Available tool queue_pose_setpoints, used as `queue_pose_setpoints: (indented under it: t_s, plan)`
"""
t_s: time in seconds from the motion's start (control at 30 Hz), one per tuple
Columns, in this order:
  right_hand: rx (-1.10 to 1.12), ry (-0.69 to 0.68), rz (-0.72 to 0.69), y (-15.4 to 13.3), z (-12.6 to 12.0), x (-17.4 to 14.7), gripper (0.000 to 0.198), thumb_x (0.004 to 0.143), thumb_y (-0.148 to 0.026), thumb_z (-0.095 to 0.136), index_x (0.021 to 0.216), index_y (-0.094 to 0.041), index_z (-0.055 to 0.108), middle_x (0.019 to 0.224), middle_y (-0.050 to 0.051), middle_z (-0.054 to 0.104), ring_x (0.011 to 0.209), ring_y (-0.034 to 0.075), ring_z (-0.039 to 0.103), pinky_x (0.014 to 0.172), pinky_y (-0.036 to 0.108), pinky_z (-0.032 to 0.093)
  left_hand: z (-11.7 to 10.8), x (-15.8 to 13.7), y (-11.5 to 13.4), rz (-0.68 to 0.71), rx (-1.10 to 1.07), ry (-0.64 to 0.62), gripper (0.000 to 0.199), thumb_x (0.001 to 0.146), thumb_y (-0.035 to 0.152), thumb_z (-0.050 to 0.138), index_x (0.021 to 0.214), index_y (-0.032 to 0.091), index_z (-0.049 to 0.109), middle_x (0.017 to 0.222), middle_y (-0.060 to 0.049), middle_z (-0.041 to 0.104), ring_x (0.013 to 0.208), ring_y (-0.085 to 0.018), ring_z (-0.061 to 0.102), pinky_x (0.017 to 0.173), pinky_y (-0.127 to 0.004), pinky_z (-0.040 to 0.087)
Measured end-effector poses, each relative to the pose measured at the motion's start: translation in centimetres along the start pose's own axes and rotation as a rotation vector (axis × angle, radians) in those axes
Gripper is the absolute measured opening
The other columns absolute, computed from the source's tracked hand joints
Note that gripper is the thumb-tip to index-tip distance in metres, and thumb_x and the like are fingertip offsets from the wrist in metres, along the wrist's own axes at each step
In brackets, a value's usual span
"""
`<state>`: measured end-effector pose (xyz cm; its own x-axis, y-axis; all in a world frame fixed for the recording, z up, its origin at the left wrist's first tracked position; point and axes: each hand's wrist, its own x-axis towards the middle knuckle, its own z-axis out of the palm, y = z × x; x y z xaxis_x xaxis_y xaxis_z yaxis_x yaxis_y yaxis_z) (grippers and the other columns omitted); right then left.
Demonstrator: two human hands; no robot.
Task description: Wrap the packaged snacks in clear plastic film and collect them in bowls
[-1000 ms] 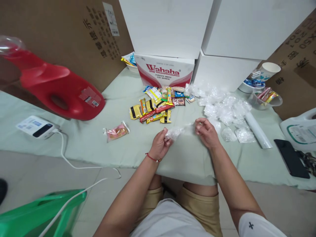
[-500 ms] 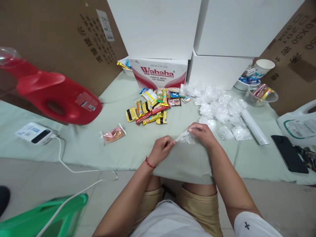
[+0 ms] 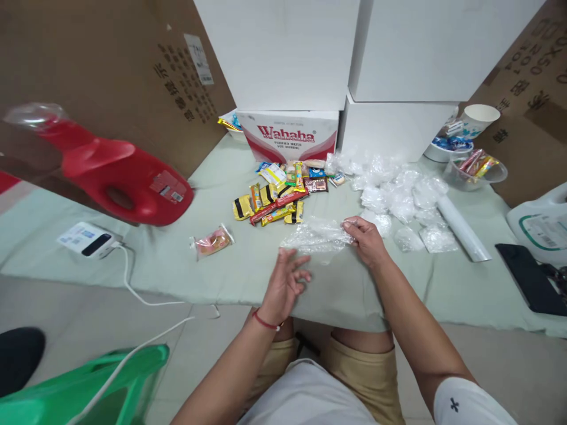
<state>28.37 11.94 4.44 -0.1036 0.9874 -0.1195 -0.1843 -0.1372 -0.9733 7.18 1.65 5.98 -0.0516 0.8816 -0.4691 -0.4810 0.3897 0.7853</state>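
A clear crinkled plastic bag [image 3: 316, 236] stretches out above the cloth in front of me. My right hand [image 3: 365, 236] pinches its right end between thumb and fingers. Just below the bag's left end is my left hand [image 3: 286, 283], palm turned up and fingers spread, holding nothing. Beyond the bag lies a pile of wrapped snacks [image 3: 277, 203] in yellow, red and brown. One pink-wrapped snack [image 3: 214, 241] lies apart, left of my left hand. Several crumpled clear bags [image 3: 390, 192] are heaped past my right hand.
A white plastic roll [image 3: 463, 227] lies right of the bags, near a phone [image 3: 527, 277] and a white jug [image 3: 543, 227]. Snack bowls [image 3: 473, 177] stand back right. A red jug [image 3: 128, 177] and a white device [image 3: 88, 241] with a cable are left. White boxes [image 3: 287, 53] wall the back.
My left hand has let go of the bag's left end, moved down and left, and opened. The bag has spread out wider, still in my right hand. The view has shifted slightly.
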Motion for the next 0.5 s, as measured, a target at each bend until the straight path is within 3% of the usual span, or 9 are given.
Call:
queue_pose_setpoints:
  t_s: [0.07,0.13,0.23,0.3,0.4,0.5]
  plan:
    - [-0.005,-0.040,0.039,-0.1,0.7,-0.5,0.042,0.069,-0.057,0.087,0.084,-0.021,0.072,0.065,-0.004,0.051,0.055,0.009,0.036,0.048,0.024,0.026,1.5,0.2,0.4,-0.088,-0.004,-0.084,0.074,0.062,0.076,0.083,0.104,0.019,0.061,0.096,-0.007,0.072,0.055,-0.007,0.055,0.040,-0.015,0.023]
    - [0.010,-0.019,0.079,-0.4,0.8,-1.1,0.044,0.066,-0.056,0.088,0.084,-0.021,0.071,0.063,-0.004,0.050,0.053,0.008,0.034,0.047,0.023,0.025,2.3,0.6,0.8,-0.038,0.038,-0.095,0.062,0.057,0.060,0.094,0.089,0.015,0.064,0.077,-0.001,0.067,0.051,-0.004,0.047,0.042,-0.016,0.022]
    - [0.054,0.109,0.148,-1.1,-0.4,-2.2,0.046,0.061,-0.055,0.090,0.081,-0.020,0.067,0.062,-0.005,0.048,0.049,0.006,0.027,0.044,0.022,0.018,2.1,0.9,1.1,0.031,0.054,-0.064,0.054,0.053,0.050,0.098,0.072,0.015,0.061,0.062,0.005,0.055,0.053,-0.004,0.044,0.048,-0.017,0.029]
    - [0.011,0.223,0.157,-1.5,-1.8,-3.4,0.046,0.062,-0.055,0.088,0.079,-0.019,0.065,0.064,-0.005,0.049,0.049,0.005,0.025,0.043,0.022,0.017,1.5,0.7,1.0,0.027,0.055,-0.056,0.053,0.054,0.049,0.098,0.072,0.015,0.061,0.061,0.007,0.053,0.053,-0.004,0.042,0.049,-0.017,0.029]
    - [-0.201,0.403,0.002,-2.0,-3.2,-5.8,0.039,0.075,-0.055,0.080,0.083,-0.020,0.065,0.069,-0.003,0.053,0.053,0.008,0.035,0.048,0.024,0.028,0.7,0.2,0.6,0.026,0.070,-0.059,0.052,0.055,0.047,0.097,0.072,0.016,0.060,0.061,0.008,0.050,0.052,-0.004,0.038,0.050,-0.018,0.028]
    - [-0.447,0.370,-0.156,-2.1,-2.7,-7.7,0.037,0.090,-0.058,0.065,0.085,-0.021,0.068,0.074,0.000,0.059,0.065,0.014,0.048,0.060,0.027,0.039,0.4,-0.2,-0.2,0.050,0.102,-0.076,0.052,0.056,0.049,0.096,0.072,0.016,0.059,0.061,0.008,0.051,0.053,-0.005,0.039,0.051,-0.019,0.030]
